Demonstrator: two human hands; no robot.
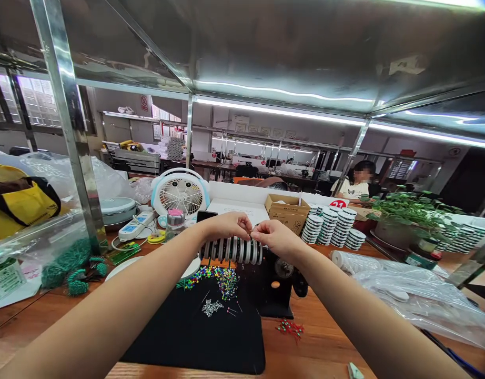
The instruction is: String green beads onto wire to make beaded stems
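My left hand point(231, 226) and my right hand point(272, 235) meet fingertip to fingertip above a row of white-rimmed spools point(234, 250). The fingers of both hands are pinched together. Whatever they hold is too small to make out. Below the hands, a black mat point(195, 331) carries a heap of colourful beads or pinheads point(226, 281) and a small pile of silvery pieces point(212, 307). A black machine with a round metal wheel point(284, 267) stands beside the spools, under my right hand.
A white fan point(181, 195), a jar point(175, 221) and a power strip point(138, 226) stand left. Stacked spools point(331, 226), a cardboard box point(288, 210), a plant point(412, 210) and plastic bags point(420, 300) are right. A metal post point(71, 126) rises left. A person point(356, 184) sits beyond.
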